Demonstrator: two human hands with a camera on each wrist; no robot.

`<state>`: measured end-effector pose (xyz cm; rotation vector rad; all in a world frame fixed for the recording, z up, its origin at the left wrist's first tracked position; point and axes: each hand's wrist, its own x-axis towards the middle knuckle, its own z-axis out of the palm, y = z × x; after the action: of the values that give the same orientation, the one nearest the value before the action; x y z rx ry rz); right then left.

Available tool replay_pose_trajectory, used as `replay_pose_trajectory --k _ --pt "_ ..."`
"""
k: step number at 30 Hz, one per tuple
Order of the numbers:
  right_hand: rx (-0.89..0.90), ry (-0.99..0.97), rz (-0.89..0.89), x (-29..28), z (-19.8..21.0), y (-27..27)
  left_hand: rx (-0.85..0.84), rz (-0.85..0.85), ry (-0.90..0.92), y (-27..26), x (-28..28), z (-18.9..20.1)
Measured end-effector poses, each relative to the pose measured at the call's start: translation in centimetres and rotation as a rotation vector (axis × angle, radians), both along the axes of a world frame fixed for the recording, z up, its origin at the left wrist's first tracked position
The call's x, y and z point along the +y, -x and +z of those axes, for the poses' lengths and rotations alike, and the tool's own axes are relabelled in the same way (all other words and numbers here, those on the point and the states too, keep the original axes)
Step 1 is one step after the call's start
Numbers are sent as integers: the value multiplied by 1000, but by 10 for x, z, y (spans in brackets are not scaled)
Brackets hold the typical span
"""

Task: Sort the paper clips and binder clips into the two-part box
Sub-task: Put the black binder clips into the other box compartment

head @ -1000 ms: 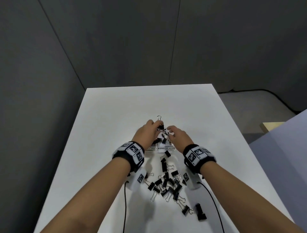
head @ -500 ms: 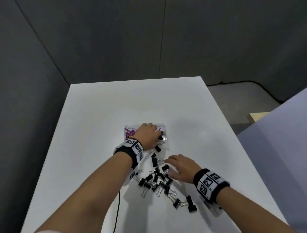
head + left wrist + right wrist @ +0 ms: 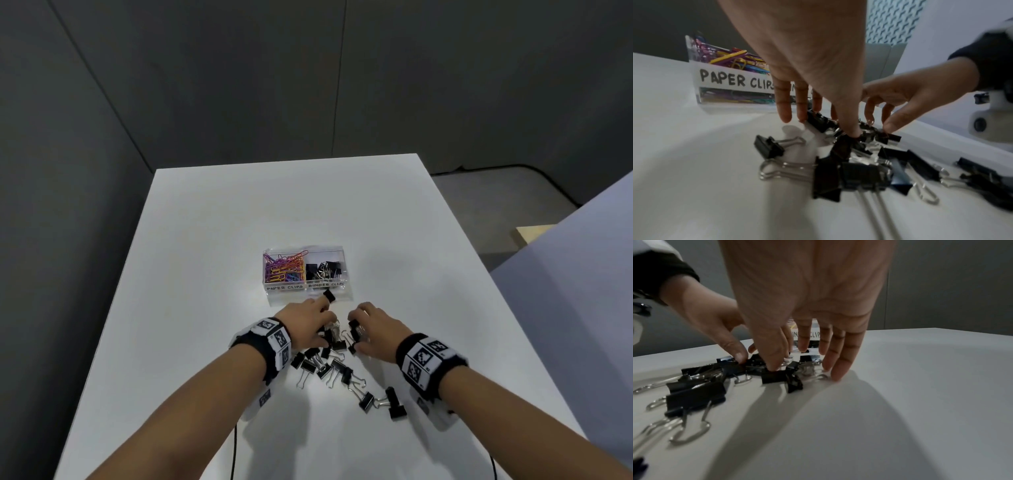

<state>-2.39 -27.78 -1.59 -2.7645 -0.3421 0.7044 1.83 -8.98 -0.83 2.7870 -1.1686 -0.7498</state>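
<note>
We see both hands down on a heap of binder clips point(image 3: 329, 363), black bodies with bent silver wire handles; left hand point(image 3: 308, 327) pinches one clip between thumb and fingers; right hand point(image 3: 375, 329) has fingers spread and nearly straight, tips touching clips and the table point(image 3: 205, 240); more clips trail back between our wrists. Just beyond the fingertips stands the clear two-part box point(image 3: 303, 287), hand-lettered labels on its front; coloured paper clips point(image 3: 284, 269) fill its left half, black binder clips its right.
</note>
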Motion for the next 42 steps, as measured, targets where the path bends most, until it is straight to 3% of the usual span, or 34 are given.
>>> replay_pose_trajectory --k 7,16,26,33,42 --pt "88 82 14 4 -3 -2 65 153 39 1 -2 -9" --pt "114 16 -87 4 -7 -10 131 223 58 5 -5 -14" --pt "83 57 2 9 -6 -11 169 288 138 8 -7 -12" --pt "-22 13 -5 10 -10 -7 84 245 108 11 -9 -10" --pt "-67 -125 -76 4 -12 -1 -9 359 282 15 10 -12"
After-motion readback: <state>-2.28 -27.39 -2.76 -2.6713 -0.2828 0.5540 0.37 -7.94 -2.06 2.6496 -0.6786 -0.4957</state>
